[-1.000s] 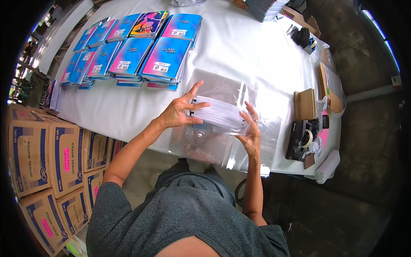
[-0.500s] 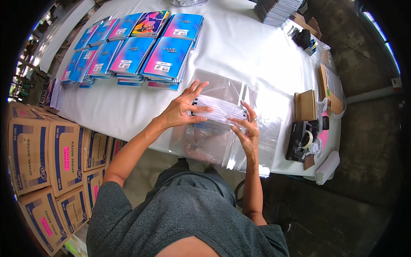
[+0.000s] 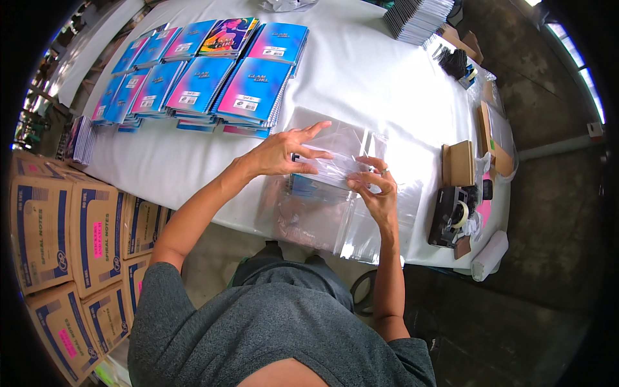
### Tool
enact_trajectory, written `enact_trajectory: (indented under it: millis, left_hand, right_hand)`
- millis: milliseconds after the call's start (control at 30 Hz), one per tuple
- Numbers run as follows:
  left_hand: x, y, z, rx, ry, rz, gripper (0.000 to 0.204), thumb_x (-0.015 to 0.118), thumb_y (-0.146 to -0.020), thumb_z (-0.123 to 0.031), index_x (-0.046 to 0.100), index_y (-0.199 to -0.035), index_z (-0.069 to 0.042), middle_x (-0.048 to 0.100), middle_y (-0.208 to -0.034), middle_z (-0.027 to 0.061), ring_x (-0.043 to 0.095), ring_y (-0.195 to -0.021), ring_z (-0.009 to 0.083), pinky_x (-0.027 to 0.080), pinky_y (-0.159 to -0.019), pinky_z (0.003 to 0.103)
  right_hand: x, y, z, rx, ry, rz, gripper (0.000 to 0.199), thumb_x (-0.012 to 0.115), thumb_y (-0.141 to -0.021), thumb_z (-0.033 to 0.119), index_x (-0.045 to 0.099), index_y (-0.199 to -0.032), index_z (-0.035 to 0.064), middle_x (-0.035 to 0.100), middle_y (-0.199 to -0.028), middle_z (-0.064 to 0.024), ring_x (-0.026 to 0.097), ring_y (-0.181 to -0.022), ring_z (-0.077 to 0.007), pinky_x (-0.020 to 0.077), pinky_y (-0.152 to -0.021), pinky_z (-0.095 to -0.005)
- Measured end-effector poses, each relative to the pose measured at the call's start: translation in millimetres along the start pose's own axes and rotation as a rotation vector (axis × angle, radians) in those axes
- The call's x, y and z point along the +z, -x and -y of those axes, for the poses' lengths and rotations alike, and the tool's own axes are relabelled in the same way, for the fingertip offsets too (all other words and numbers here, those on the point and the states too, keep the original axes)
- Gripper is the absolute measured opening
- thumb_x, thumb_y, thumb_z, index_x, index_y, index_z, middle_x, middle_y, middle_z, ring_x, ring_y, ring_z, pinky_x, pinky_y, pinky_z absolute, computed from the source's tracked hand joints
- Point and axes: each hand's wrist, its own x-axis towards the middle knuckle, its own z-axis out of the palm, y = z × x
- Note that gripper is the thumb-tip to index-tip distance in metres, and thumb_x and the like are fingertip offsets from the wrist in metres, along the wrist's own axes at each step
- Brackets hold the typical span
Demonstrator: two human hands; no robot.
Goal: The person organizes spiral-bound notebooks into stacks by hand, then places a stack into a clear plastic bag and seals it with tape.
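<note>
In front of me stands a bundle of spiral notebooks (image 3: 330, 173) inside a clear plastic bag, its pale page edges turned up and a blue cover showing below. My left hand (image 3: 284, 153) grips the bundle's left end, with the index finger stretched out above it. At the other end my right hand (image 3: 376, 187) pinches the plastic between thumb and fingers. More clear plastic bags (image 3: 316, 222) lie flat on the white-covered table under and around the bundle. The exact fold of the film between my hands is hard to make out.
Stacks of blue and pink spiral notebooks (image 3: 255, 89) fill the table's far left. At the right are a tape dispenser (image 3: 451, 216), a brown cardboard piece (image 3: 458, 164) and a plastic roll (image 3: 490, 255). Another notebook stack (image 3: 419, 19) stands far right. Cartons (image 3: 97, 226) are piled at left.
My fingers have moved inward over the bundle's top, and the clear film now covers more of the page edges. My right hand has turned slightly, its fingers bending over more.
</note>
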Motion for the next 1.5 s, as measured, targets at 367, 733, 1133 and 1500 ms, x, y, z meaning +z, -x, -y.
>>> enact_trajectory:
  millis: [367, 733, 1133, 1500]
  left_hand:
    - [14, -2, 19, 0.219, -0.121, -0.214, 0.041, 0.076, -0.072, -0.033, 0.07, -0.112, -0.029, 0.04, -0.148, 0.0047, 0.021, -0.144, 0.027, 0.018, -0.116, 0.046]
    - [7, -16, 25, -0.112, 0.489, 0.009, 0.095, 0.083, -0.068, -0.033, 0.034, -0.146, -0.011, 0.029, -0.153, 0.0118, 0.022, -0.143, 0.0254, 0.015, -0.117, 0.044]
    - [-4, -33, 22, -0.26, 0.711, 0.385, 0.029, 0.071, -0.081, -0.022, 0.071, -0.107, -0.008, 0.068, -0.115, 0.0066, 0.051, -0.126, 0.0194, 0.028, -0.111, 0.04]
    - [-4, -3, -9, 0.276, -0.619, 0.358, 0.081, 0.076, -0.075, -0.036, 0.037, -0.144, -0.021, 0.025, -0.155, 0.0032, 0.019, -0.141, 0.0392, 0.024, -0.111, 0.061]
  right_hand:
    - [3, -10, -7, -0.04, 0.12, -0.019, 0.024, 0.083, -0.066, 0.022, 0.071, -0.082, 0.0092, 0.064, -0.098, -0.0034, 0.058, -0.09, -0.0217, 0.0375, -0.086, -0.0377]
    - [-7, -38, -2, 0.421, -0.358, 0.262, 0.042, 0.089, -0.056, 0.017, 0.07, -0.089, -0.0003, 0.059, -0.088, -0.0011, 0.058, -0.088, -0.0197, 0.0446, -0.076, -0.0354]
    - [-6, -40, -3, 0.466, -0.407, 0.289, 0.027, 0.077, -0.06, 0.005, 0.077, -0.087, 0.0077, 0.049, -0.081, 0.0018, 0.048, -0.08, -0.0149, 0.0369, -0.079, -0.0306]
    - [-15, -27, 14, 0.006, 0.291, 0.384, 0.049, 0.076, -0.063, 0.007, 0.073, -0.109, 0.0231, 0.052, -0.102, -0.0009, 0.046, -0.103, -0.02, 0.038, -0.091, -0.0354]
